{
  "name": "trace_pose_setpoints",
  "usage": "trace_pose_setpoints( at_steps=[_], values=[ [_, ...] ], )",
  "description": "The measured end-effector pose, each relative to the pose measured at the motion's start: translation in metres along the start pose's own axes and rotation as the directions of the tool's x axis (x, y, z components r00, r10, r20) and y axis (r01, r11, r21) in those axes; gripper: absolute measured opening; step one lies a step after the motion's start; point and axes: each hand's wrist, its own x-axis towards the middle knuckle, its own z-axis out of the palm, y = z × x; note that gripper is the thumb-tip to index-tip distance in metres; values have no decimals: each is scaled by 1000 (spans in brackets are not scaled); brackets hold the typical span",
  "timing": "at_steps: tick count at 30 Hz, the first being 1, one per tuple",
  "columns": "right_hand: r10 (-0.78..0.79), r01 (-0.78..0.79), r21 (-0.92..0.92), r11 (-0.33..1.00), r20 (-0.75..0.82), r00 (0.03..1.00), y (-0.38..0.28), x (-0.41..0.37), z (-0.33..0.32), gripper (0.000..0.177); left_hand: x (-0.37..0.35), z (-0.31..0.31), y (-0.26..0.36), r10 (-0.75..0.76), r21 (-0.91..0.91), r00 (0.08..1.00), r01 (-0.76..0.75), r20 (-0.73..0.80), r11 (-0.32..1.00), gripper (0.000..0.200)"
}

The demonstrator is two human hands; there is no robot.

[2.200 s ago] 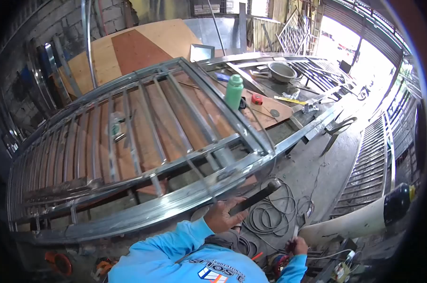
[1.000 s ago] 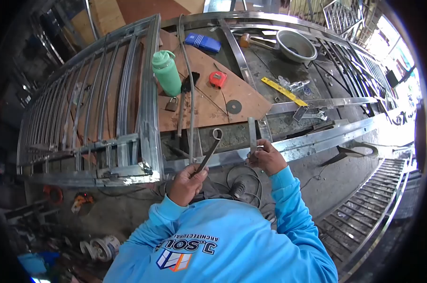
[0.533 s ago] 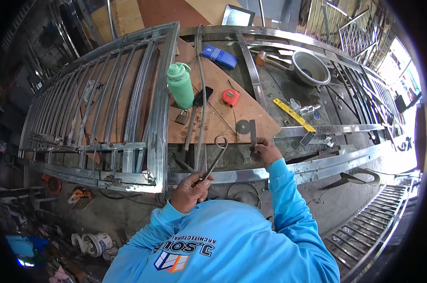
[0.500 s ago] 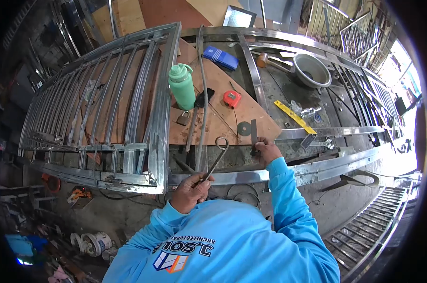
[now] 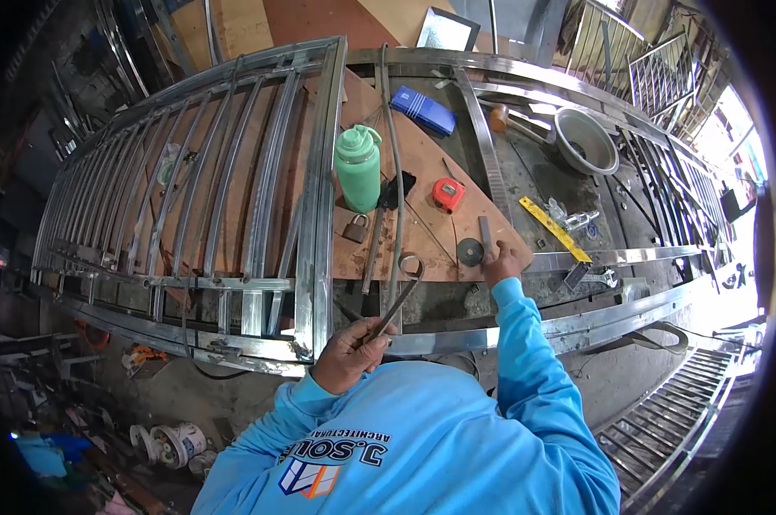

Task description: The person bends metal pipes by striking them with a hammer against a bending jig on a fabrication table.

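My left hand (image 5: 352, 354) is closed around a metal bar with a curled end (image 5: 399, 300), held near my chest with the loop pointing up and away. At the board's front right edge, my right hand (image 5: 503, 261) pinches the near end of a short flat metal strip (image 5: 485, 230). Just left of that strip lies a dark round disc (image 5: 469, 251). Farther back on the brown board (image 5: 435, 245) is a red tape measure (image 5: 448, 195). A padlock (image 5: 356, 227) sits beside a green bottle (image 5: 358, 172).
A barred metal frame (image 5: 323, 215) lies at the left. Behind the board are a blue case (image 5: 424, 112), a mallet (image 5: 499, 118) and a grey basin (image 5: 587, 142). A yellow ruler (image 5: 552, 227) and a wrench (image 5: 606, 278) lie at the right.
My right hand has moved slightly forward with the flat strip, now over the board's edge beside the disc. The view has shifted a little; my left hand keeps hold of the curled bar.
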Motion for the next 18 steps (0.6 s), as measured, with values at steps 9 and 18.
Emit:
trace_pose_setpoints(
  at_steps=[9,18],
  values=[
    [-410,-271,807,525,519,750,-141,-72,-145,33,26,0,-7,-48,32,995,46,84,998,32],
    [-293,-421,718,554,642,709,-146,-89,-136,25,49,1,-18,-38,576,980,-82,193,813,41]
  ],
)
